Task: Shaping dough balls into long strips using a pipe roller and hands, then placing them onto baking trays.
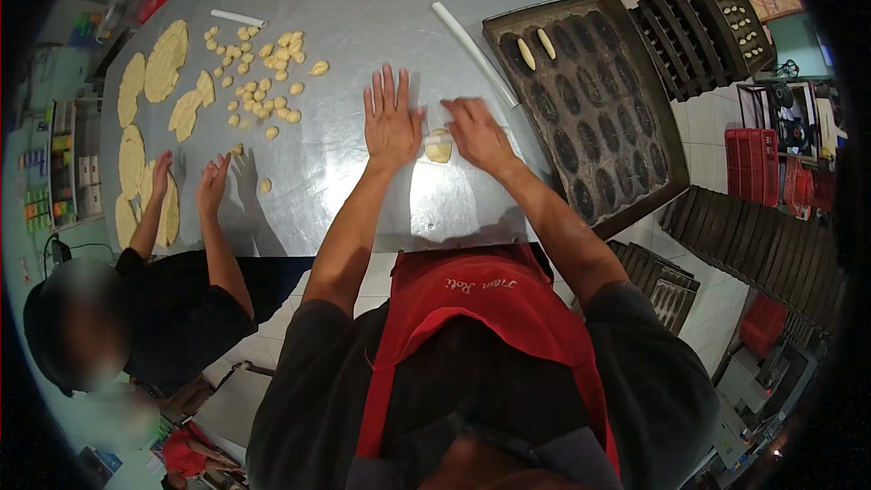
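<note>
Between my hands a small flattened piece of dough (pixel 437 154) lies on the metal table, with a short white roller (pixel 439 139) across its far edge. My left hand (pixel 393 122) is stretched flat beside it, fingers spread, its thumb side close to the roller's left end. On the other side, my right hand (pixel 481 134) is slightly blurred, fingers apart and somewhat bent, by the roller's right end. Whether either palm presses on the roller is hidden. To the right, a dark baking tray (pixel 544 113) with rows of oval hollows holds two pale dough sticks (pixel 527 54).
Several dough balls (pixel 263 100) and flat dough sheets (pixel 166 63) cover the table's left side. Long white rod (pixel 474 53) lies beside the tray; another rod (pixel 239 17) is far left. A co-worker's hands (pixel 213 183) reach in at left. Stacked trays (pixel 753 249) stand right.
</note>
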Demonstrator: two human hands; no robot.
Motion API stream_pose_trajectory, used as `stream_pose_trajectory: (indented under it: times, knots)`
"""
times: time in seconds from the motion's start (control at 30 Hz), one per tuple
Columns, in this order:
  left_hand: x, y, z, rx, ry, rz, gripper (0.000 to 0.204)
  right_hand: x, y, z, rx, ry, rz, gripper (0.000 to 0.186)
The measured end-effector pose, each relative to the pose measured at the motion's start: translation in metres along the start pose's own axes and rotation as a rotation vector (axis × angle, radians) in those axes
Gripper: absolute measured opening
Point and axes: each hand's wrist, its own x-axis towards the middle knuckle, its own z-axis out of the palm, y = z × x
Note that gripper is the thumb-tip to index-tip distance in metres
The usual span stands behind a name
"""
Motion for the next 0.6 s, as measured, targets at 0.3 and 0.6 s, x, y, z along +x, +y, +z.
stream_pose_trajectory:
  times: [0.3,0.6]
  knots:
    - [-0.146,0.047,-0.022,-0.223,-0.288,0.351,0.069,-0.093,0.002,0.004,0.179,-0.002,0.230,0.028]
    - [-0.084,0.051,-0.009,-0.403,-0.034,0.051,0.053,-0.052,-0.020,0.019,-0.211,0.008,-0.018,0.042]
